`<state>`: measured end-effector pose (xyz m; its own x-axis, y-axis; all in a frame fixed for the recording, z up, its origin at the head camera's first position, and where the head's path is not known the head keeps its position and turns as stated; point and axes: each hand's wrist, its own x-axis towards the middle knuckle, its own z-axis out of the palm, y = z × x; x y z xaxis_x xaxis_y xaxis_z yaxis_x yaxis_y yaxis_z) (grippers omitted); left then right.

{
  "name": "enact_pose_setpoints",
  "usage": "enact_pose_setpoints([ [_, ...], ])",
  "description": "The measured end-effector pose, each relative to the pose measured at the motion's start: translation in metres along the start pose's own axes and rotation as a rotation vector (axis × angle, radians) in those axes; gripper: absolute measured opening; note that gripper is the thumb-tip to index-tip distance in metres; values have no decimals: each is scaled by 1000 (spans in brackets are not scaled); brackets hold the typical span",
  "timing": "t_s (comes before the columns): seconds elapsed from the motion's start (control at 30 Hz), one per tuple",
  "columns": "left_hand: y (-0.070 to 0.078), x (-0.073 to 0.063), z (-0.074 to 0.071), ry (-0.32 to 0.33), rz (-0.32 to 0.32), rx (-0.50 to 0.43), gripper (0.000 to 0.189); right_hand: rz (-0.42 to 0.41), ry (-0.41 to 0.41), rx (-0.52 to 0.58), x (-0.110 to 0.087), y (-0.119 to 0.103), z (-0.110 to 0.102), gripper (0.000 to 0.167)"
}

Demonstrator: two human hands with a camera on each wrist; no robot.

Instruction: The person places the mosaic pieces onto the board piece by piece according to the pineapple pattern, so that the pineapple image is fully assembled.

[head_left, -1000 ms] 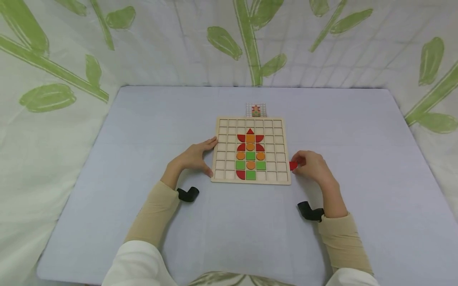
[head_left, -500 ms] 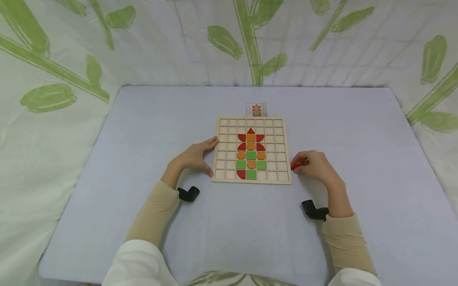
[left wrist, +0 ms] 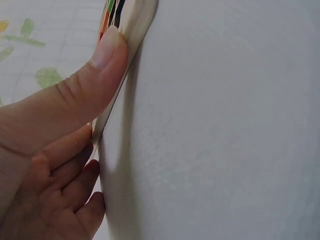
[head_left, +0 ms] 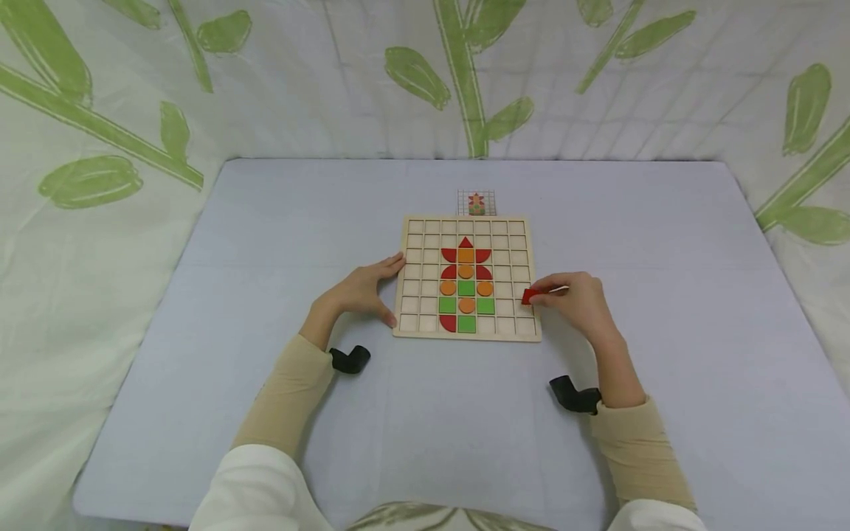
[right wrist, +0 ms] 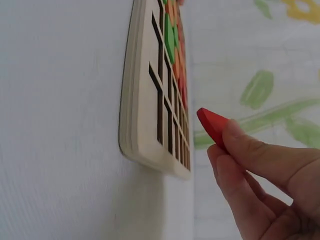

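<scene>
A wooden grid board (head_left: 413,276) lies on the table, with red, orange and green tiles set in its middle columns. My left hand (head_left: 358,293) rests against the board's left edge. In the left wrist view its thumb (left wrist: 107,50) touches the near end of that edge, and the fingers (left wrist: 67,150) lie farther along it. Over the right side of the board, my right hand (head_left: 576,301) pinches a red tile (head_left: 529,296) between thumb and fingers. The right wrist view shows this red tile (right wrist: 214,125) raised clear of the grid, its full outline partly hidden by the fingertips.
A small pattern card (head_left: 476,203) with a coloured figure lies just behind the board. Black wrist-camera mounts (head_left: 350,361) sit beside both forearms. The pale table (head_left: 292,214) meets a curtain (head_left: 299,88) with painted green leaves at its back edge.
The right hand has moved left with the red tile, from beside the board to above its right columns. The left hand and the board look almost unmoved.
</scene>
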<state>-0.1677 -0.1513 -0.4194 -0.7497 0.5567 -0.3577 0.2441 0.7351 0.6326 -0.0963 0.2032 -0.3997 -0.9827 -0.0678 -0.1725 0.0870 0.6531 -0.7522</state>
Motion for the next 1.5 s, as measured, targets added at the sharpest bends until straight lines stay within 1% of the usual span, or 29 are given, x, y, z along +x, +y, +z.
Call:
enact_pose_setpoints([
  [0.1, 0, 1, 0, -4, -12, 1, 112, 12, -67, 27, 2, -6, 11, 20],
  [0.23, 1, 1, 0, -2, -15, 10, 112, -3, -150, 9, 4, -14, 26, 15],
  [0.33, 0, 2, 0, -2, -16, 8, 113, 3, -179, -14, 5, -19, 36, 12],
  [0.43, -1, 2, 1, -5, -18, 2, 113, 9, -189, -19, 5, -23, 42, 12],
  [0.5, -2, 3, 1, -7, -17, -1, 113, 10, -190, -8, 5, -26, 45, 11],
  [0.57, -2, 3, 1, -7, -11, 0, 113, -11, -190, -6, 4, -28, 47, 9],
  [0.7, -1, 2, 1, -4, -1, 2, 113, -27, -182, -6, 5, -30, 48, 6],
  [1.03, 0, 2, 0, 0, 10, 7, 113, 48, -154, -38, 5, -31, 53, 8],
  [1.33, -1, 0, 1, -3, 0, 10, 113, 64, -93, -71, 2, -35, 59, 10],
  [1.5, -3, 0, 2, -2, -2, 16, 113, 67, -78, -78, 2, -36, 60, 11],
])
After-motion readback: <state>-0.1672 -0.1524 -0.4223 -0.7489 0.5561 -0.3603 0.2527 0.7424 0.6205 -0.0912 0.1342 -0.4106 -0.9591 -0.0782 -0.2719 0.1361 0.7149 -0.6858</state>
